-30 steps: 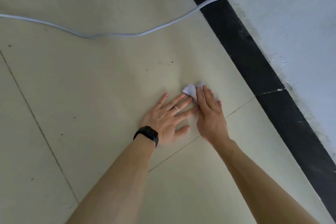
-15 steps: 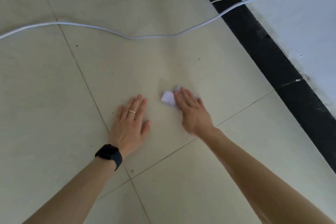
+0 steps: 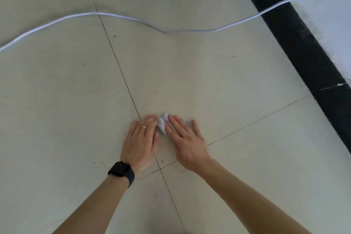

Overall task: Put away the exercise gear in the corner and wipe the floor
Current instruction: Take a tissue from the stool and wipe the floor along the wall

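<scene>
Tissue wad [image 3: 162, 124] is lying lower centre, my flat right hand [image 3: 187, 142] pressing it, my flat left hand [image 3: 140, 142] touching it; neither is gripping, so it could be slipping free mid-wipe

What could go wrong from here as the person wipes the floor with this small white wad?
1. The white wad is small and only partly under the fingers of the right hand; it may slip out.
2. Dark specks lie just beyond it; so small a wad may only push them along.
3. A far sweep might snag the white cable.
</scene>
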The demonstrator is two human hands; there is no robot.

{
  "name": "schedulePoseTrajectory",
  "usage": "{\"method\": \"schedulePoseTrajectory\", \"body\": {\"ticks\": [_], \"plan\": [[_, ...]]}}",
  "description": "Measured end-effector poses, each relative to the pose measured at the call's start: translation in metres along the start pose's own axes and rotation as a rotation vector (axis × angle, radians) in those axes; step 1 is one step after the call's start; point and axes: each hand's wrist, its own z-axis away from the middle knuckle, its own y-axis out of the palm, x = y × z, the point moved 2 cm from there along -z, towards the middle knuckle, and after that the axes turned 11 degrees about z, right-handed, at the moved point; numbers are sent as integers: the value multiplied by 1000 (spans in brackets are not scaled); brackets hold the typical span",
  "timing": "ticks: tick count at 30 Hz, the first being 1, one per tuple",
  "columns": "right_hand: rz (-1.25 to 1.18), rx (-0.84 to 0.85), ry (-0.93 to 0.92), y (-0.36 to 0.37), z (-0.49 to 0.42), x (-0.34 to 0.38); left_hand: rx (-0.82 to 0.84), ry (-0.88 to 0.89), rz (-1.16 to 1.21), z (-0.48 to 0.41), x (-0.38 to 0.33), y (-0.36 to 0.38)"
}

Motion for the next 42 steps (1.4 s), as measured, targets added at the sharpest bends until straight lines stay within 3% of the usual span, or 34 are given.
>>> {"method": "schedulePoseTrajectory", "body": {"ticks": [3,4,7,9,11,14,17,19,23,25,28,31,33,34,36,39,40,42], "plan": [[163,1,-26,-13,8,-46,-39,-5,5,-3,-6,-1],[168,21,84,-19,6,-70,-19,-16,-35,-8,-11,0],[10,41,640,-44,9,-142,93,-41,-161,-30,-36,0],[-124,-20,837,-45,21,-151,171,3,-188,-46,-53,3],[-113,-84,779,-29,41,-125,250,66,-193,-62,-68,11],[-51,-93,375,4,81,-62,396,106,-230,-78,-79,32],[27,-12,101,2,92,-81,466,67,-261,-77,-75,44],[105,-2,288,-16,86,-127,491,47,-229,-77,-75,45],[-165,25,1017,-51,85,-212,548,27,-213,-81,-76,44],[-284,-65,1111,-53,87,-205,557,23,-214,-81,-75,45],[-228,-104,898,-21,104,-123,562,16,-202,-82,-73,48],[-97,-82,353,21,140,-4,577,9,-203,-82,-74,48],[-31,52,94,36,158,13,585,6,-207,-82,-74,48],[9,57,66,34,156,-2,586,6,-220,-82,-74,48],[3,14,286,19,147,-48,590,4,-250,-81,-77,47],[-201,-81,950,3,150,-99,537,22,-281,-75,-83,48],[-258,-110,1060,3,152,-92,497,37,-290,-72,-87,49],[-271,-173,1003,15,160,-47,430,56,-288,-62,-98,49]]}}
